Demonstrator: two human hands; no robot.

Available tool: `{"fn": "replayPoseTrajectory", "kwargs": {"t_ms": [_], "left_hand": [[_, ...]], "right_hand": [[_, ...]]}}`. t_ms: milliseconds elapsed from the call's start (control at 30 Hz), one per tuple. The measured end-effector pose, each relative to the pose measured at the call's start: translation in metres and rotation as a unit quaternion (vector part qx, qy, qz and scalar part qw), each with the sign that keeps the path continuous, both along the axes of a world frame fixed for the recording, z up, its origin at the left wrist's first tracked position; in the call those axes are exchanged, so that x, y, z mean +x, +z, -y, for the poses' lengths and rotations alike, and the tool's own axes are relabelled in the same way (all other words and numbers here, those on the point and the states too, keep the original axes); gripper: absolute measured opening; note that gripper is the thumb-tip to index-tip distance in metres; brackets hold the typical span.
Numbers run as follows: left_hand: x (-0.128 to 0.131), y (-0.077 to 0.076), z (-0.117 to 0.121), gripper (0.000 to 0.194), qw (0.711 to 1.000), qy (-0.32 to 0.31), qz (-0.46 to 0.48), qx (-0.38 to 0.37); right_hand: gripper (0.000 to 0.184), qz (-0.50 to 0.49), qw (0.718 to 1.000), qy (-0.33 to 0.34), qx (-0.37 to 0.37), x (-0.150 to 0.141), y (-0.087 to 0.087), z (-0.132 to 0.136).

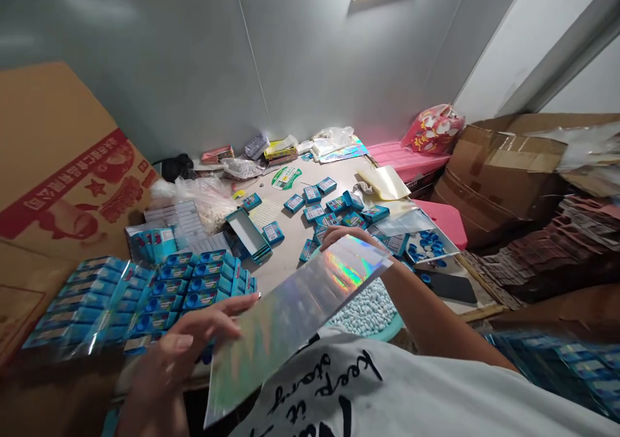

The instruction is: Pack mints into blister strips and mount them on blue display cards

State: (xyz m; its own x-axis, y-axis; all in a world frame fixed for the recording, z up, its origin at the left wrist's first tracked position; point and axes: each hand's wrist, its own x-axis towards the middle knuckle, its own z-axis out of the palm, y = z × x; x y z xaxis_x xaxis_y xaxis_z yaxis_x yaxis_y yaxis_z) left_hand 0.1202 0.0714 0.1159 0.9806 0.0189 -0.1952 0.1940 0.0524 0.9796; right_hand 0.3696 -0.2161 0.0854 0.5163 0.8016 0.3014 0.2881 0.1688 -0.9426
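A shiny holographic sheet [300, 308] slants across my lap, with rainbow glare near its right end. My right hand [335, 235] grips its far edge, fingers curled behind it and partly hidden. By the sheet's left part is my left hand [203, 330], somewhat blurred, its fingers stretched and apart; whether its fingertips touch the sheet I cannot tell. Beneath the sheet's right end, a light-green basin [398, 327] holds many small pale-blue pellets [368, 311]. Several small blue boxes [312, 213] lie scattered on the table [285, 269] beyond my right hand.
Stacked blue packs [165, 288] stand at the left beside a large carton [62, 166]. An open blue box [248, 233] lies mid-table. A white tray [448, 246] with blue caps sits at right, near a black flat object [453, 287]. Brown cartons [484, 179] crowd the right side.
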Motion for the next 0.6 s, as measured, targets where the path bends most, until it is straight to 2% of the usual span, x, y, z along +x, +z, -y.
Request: {"fn": "replayPoseTrajectory", "kwargs": {"t_ms": [67, 133, 200, 233, 267, 333, 400, 467, 533, 600], "left_hand": [[-0.005, 0.009, -0.001, 0.056, 0.994, -0.028, -0.019, 0.104], [-0.003, 0.015, 0.008, 0.07, 0.977, -0.016, -0.063, 0.204], [0.003, 0.017, 0.02, 0.088, 0.958, 0.0, -0.119, 0.261], [0.007, 0.018, 0.025, 0.091, 0.953, 0.007, -0.137, 0.269], [0.01, 0.017, 0.028, 0.087, 0.952, 0.012, -0.148, 0.269], [0.012, 0.016, 0.03, 0.064, 0.949, 0.028, -0.144, 0.279], [0.01, 0.016, 0.026, 0.041, 0.934, 0.055, -0.124, 0.33], [0.003, 0.017, 0.021, 0.034, 0.908, 0.073, -0.111, 0.396], [-0.005, 0.019, 0.017, 0.033, 0.894, 0.066, -0.112, 0.43], [-0.013, 0.02, 0.016, 0.033, 0.889, 0.05, -0.116, 0.439]], "right_hand": [[0.048, 0.0, 1.0, 0.024, 0.002, -0.008, 0.007, -0.01], [0.04, -0.009, 0.999, 0.033, -0.002, -0.018, 0.009, -0.022], [0.032, -0.027, 0.999, 0.031, 0.003, -0.027, 0.009, -0.034], [0.03, -0.041, 0.999, 0.033, 0.005, -0.031, 0.009, -0.039], [0.031, -0.061, 0.997, 0.042, 0.005, -0.034, 0.009, -0.044], [0.037, -0.112, 0.992, 0.055, 0.004, -0.038, 0.01, -0.049], [0.041, -0.151, 0.988, 0.044, -0.001, -0.039, 0.013, -0.05], [0.042, -0.163, 0.986, 0.038, -0.004, -0.039, 0.017, -0.048], [0.048, -0.131, 0.989, 0.062, -0.021, -0.04, 0.023, -0.045], [0.053, -0.05, 0.994, 0.079, -0.058, -0.046, 0.028, -0.046]]}}
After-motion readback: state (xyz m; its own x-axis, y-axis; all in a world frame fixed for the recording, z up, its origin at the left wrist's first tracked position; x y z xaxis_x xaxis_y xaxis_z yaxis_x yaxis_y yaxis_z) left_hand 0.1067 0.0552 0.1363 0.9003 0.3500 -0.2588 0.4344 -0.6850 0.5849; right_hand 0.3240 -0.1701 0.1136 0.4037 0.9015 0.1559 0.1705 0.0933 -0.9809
